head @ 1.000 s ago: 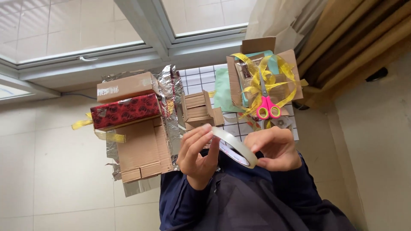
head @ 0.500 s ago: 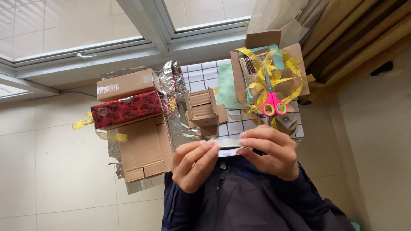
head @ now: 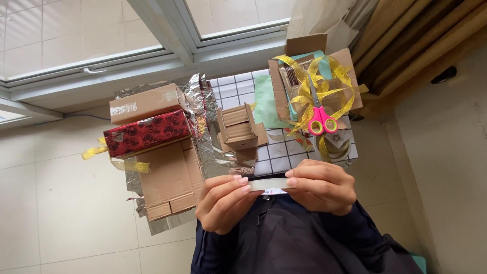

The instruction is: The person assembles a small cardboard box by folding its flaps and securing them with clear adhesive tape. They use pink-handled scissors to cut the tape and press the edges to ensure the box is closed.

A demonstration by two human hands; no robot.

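Observation:
Both hands hold a roll of clear tape (head: 269, 183) just above my dark-clothed lap; the roll is seen edge-on. My left hand (head: 223, 200) pinches its left end with fingertips and thumb. My right hand (head: 319, 185) grips its right end with the fingers curled over it. Beyond the hands, a small open cardboard box (head: 238, 129) sits on a white grid-patterned mat (head: 284, 152). Scissors with pink handles (head: 319, 119) lie on gold ribbon (head: 329, 83) by a larger cardboard box (head: 350, 61).
To the left, a red rose-patterned box (head: 147, 133) with gold ribbon lies between a brown carton (head: 144, 103) and flattened cardboard (head: 170, 182) on crumpled silver foil (head: 203, 101). Green paper (head: 266, 101) and a second tape roll (head: 335, 144) lie near the scissors. The floor is tiled.
The tape roll has turned from showing its ring to edge-on. Both hands have drawn level and now hold it at its two ends.

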